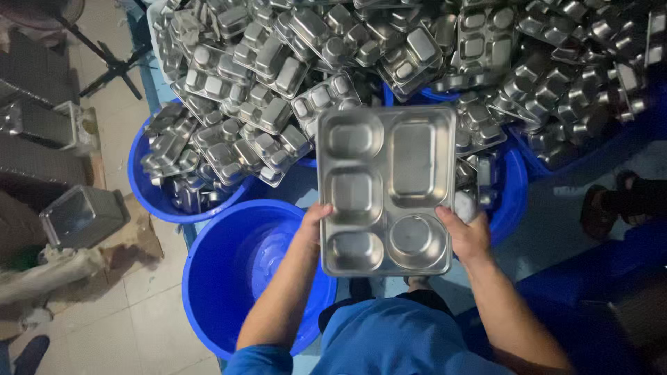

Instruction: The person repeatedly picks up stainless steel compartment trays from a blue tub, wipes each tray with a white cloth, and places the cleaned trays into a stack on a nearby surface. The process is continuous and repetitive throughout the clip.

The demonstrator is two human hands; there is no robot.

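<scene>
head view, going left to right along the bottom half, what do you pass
metal box → empty blue tub → left hand → steel tray → right hand → a dark shoe at the right edge

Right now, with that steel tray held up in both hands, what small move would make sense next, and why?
Probably lower the compartment tray leftward into the blue tub below the left hand. Both the left and right hand grip its near edge, that tub looks nearly empty, and the heaped trays fill the other tubs.
</scene>
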